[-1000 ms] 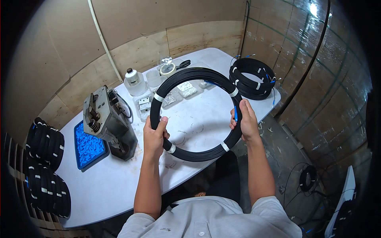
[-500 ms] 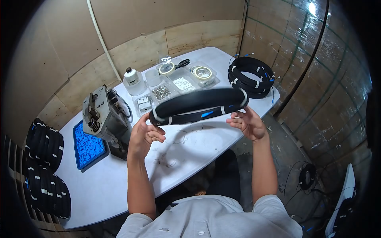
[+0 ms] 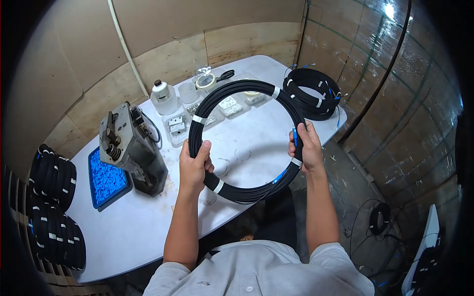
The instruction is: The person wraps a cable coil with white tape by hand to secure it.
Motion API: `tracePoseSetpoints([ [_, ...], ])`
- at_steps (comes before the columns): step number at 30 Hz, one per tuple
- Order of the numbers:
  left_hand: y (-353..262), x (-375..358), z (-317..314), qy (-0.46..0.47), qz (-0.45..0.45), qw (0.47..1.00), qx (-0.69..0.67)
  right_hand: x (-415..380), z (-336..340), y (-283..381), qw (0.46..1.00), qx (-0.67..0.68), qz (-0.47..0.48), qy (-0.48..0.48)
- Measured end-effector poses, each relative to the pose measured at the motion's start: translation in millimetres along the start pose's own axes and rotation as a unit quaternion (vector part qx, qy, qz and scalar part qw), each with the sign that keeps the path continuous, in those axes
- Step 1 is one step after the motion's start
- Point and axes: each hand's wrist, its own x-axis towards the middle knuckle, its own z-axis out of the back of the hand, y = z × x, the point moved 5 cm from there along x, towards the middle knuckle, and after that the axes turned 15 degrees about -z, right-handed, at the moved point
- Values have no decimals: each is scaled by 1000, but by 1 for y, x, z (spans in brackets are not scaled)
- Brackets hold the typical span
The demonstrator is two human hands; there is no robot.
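A coil of black cable [image 3: 232, 89], bound with several white bands, is held up over the front part of the white table, its ring facing the camera. My left hand [image 3: 196, 162] grips the coil's left side, thumb on the front. On the right side, my right hand [image 3: 308, 147] is wrapped round the coil beside a blue connector [image 3: 295, 136]. A second blue piece [image 3: 280, 176] shows at the coil's lower right.
A metal press [image 3: 132, 145] stands on the white table [image 3: 128, 237] by a blue tray of blue pieces [image 3: 107, 180]. Behind are a bottle [image 3: 160, 91], clear boxes and tape rolls. More coils lie at right [image 3: 313, 91] and far left [image 3: 55, 177].
The coil has turned from nearly edge-on to facing the camera, its lower edge now nearer my body. Both hands have gone from loose support with spread fingers to a closed grip on its sides.
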Motion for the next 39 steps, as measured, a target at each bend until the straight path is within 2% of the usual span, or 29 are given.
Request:
tracePoseSetpoints([
  [6, 7, -1, 2, -11, 38, 999, -9, -6, -3, 6, 998, -47, -29, -12],
  [9, 3, 0, 2, -17, 39, 999, -13, -6, -6, 10, 996, -92, 5, -8],
  [14, 6, 4, 7, -3, 47, 999, -21, -8, -9, 12, 999, -50, -17, 2],
  [16, -2, 3, 5, -33, 5, 991, -128, -7, -10, 14, 999, -24, -28, 10],
  [17, 1, 8, 14, 11, -50, 988, -147, -6, -10, 13, 998, -11, -58, 20],
  [19, -14, 7, 10, 47, -40, 981, -183, -4, -6, 12, 996, 2, -88, 29],
  [21, -13, 16, 22, 66, -49, 980, -180, 0, -4, 8, 980, 72, -149, 112],
  [23, -11, 22, 34, 117, 6, 990, -75, 6, 4, 5, 978, 70, -149, 125],
  [24, -14, 22, 33, 105, 23, 992, -59, 6, 6, 5, 970, 102, -159, 149],
  [25, -15, 23, 34, 106, 21, 992, -58, 6, 6, 5, 961, 134, -170, 174],
  [26, -13, 25, 38, 97, 39, 991, -85, 7, 7, 4, 966, 131, -153, 160],
  [27, -12, 25, 42, 88, 56, 988, -113, 5, 8, 5, 961, 126, -124, 211],
  [29, -16, 25, 41, 149, 43, 980, -122, 6, 16, 4, 964, 86, -104, 228],
  [31, -17, 23, 42, 132, 32, 988, -66, -2, 12, 17, 986, -65, -124, 93],
  [32, -22, 21, 39, 132, 33, 989, -65, -5, 7, 26, 978, -155, -127, 63],
  [34, -34, 20, 35, 173, 18, 972, 158, 2, 11, 34, 951, -288, -108, 14],
  [35, -32, 23, 36, 173, 19, 972, 157, 8, 17, 30, 951, -288, -108, 14],
  [37, -29, 29, 44, 164, -16, 944, 286, 20, 26, 34, 907, -421, 14, -29],
  [38, -29, 28, 44, 166, -16, 933, 319, 24, 31, 35, 880, -474, 19, -37],
  [39, -22, 26, 43, 165, -18, 933, 320, 24, 29, 37, 880, -474, 20, -36],
])
